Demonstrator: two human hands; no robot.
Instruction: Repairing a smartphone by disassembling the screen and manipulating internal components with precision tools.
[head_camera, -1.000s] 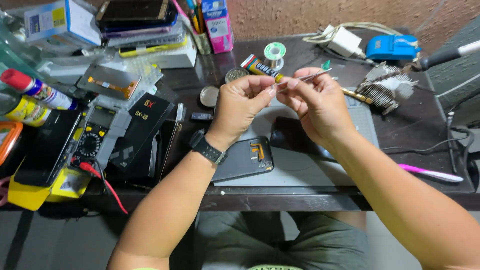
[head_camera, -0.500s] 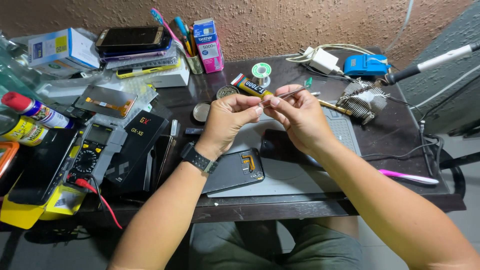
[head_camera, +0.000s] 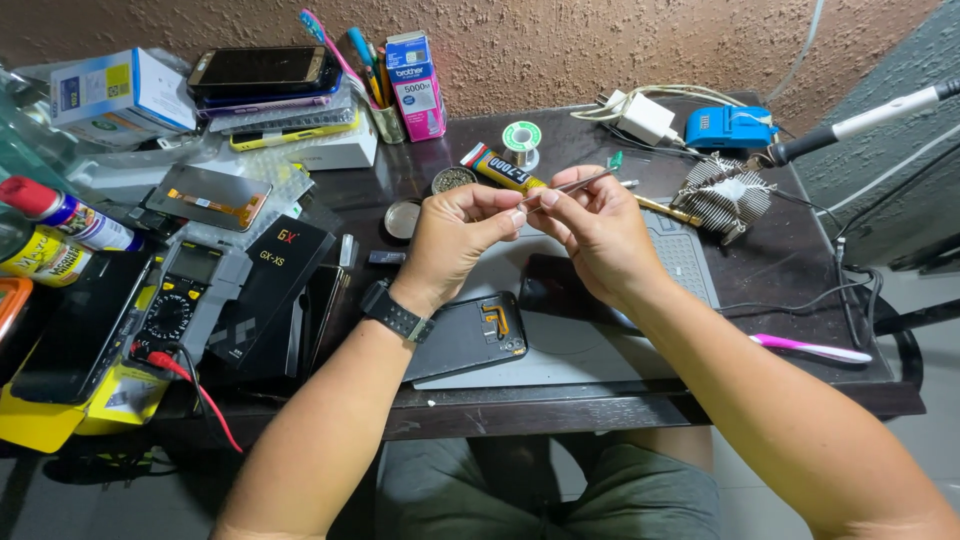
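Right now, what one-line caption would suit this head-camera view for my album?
Both hands, left hand and right hand, pinch slim metal tweezers above a dark opened phone on a cluttered workbench.

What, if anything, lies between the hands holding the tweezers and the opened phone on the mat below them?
Nothing visible does. The left hand and right hand pinch the tweezers in the air above the mat. The phone lies uncovered just below the left wrist, with only open space between.

Thin metal tweezers (head_camera: 570, 185), pinched between fingertips of both hands, tips slanting up to the right beyond the right hand (head_camera: 600, 235)
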